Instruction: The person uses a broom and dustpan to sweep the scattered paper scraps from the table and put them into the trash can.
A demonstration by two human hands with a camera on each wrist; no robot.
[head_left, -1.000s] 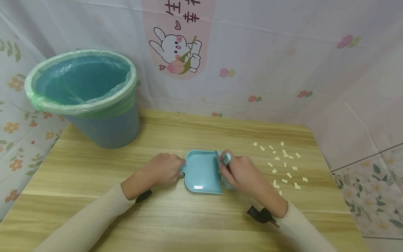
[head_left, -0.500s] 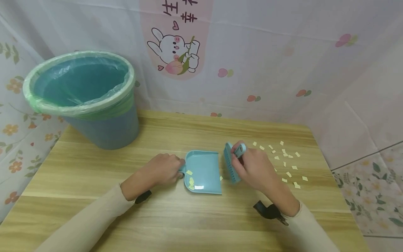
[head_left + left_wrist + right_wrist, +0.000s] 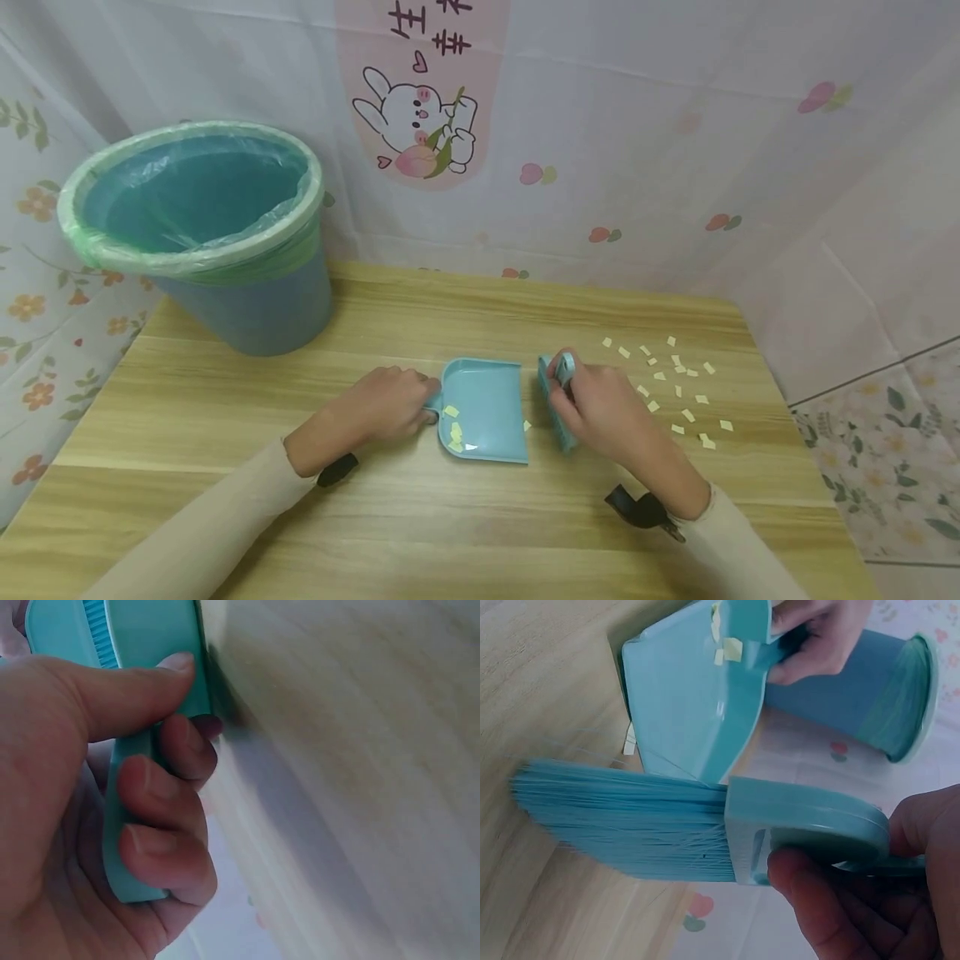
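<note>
My left hand (image 3: pixel 393 402) grips the handle of a light blue dustpan (image 3: pixel 491 408) lying on the table. In the left wrist view the fingers curl round the dustpan's handle (image 3: pixel 131 885), thumb along its top. Several small yellow paper scraps (image 3: pixel 455 433) sit in the pan near its handle side. My right hand (image 3: pixel 600 408) holds a blue hand brush (image 3: pixel 553 408) just right of the pan's open edge. Long blue bristles (image 3: pixel 630 821) point down at the table in the right wrist view. One scrap (image 3: pixel 527 425) lies right at the pan's lip.
More yellow paper scraps (image 3: pixel 678 392) are scattered over the right part of the wooden table (image 3: pixel 420 525). A blue bin (image 3: pixel 262 308) with a clear green-tinted liner stands at the back left. A printed curtain (image 3: pixel 630 133) hangs behind.
The brush has moved from over the dustpan's open edge to its right, then slightly toward the person. Scraps now show in the pan. The left hand and dustpan have hardly moved.
</note>
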